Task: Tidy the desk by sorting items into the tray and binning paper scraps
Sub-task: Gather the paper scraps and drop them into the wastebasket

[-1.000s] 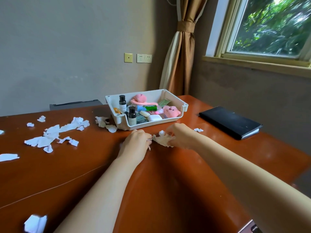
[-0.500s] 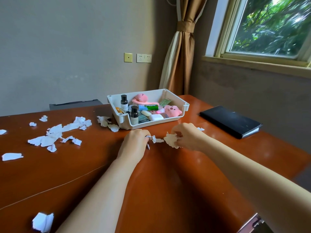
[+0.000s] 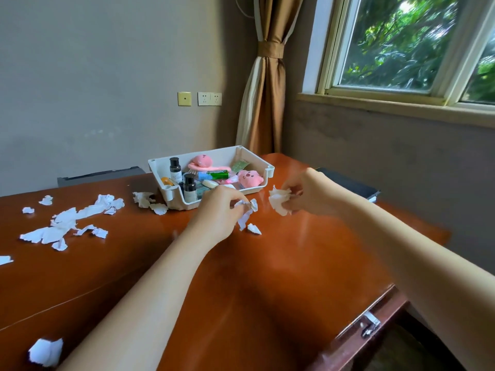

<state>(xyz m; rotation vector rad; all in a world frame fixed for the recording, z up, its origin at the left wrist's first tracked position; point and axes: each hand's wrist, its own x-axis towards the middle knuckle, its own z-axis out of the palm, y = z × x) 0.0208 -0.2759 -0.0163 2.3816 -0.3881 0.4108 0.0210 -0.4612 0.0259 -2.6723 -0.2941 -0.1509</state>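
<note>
My left hand (image 3: 217, 214) pinches small white paper scraps (image 3: 247, 210) just in front of the white tray (image 3: 171, 199). One loose scrap (image 3: 254, 228) lies on the desk right below those fingers. My right hand (image 3: 308, 192) holds a crumpled wad of white paper (image 3: 278, 200) lifted slightly above the desk, right of the left hand. The tray holds two dark bottles (image 3: 189, 188), pink plush toys (image 3: 250, 178), a green packet and other small items. More torn scraps (image 3: 65, 223) are scattered over the left side of the brown desk (image 3: 281, 277).
A black notebook (image 3: 359, 187) lies behind my right hand near the desk's right edge. Two scraps (image 3: 146, 200) sit left of the tray, and one crumpled piece (image 3: 45, 352) lies at the near left. A dark chair back (image 3: 99, 175) stands behind the desk.
Both hands have lifted and drawn apart: the right hand moved right with its paper wad, and the left hand picked up small scraps, leaving one on the desk.
</note>
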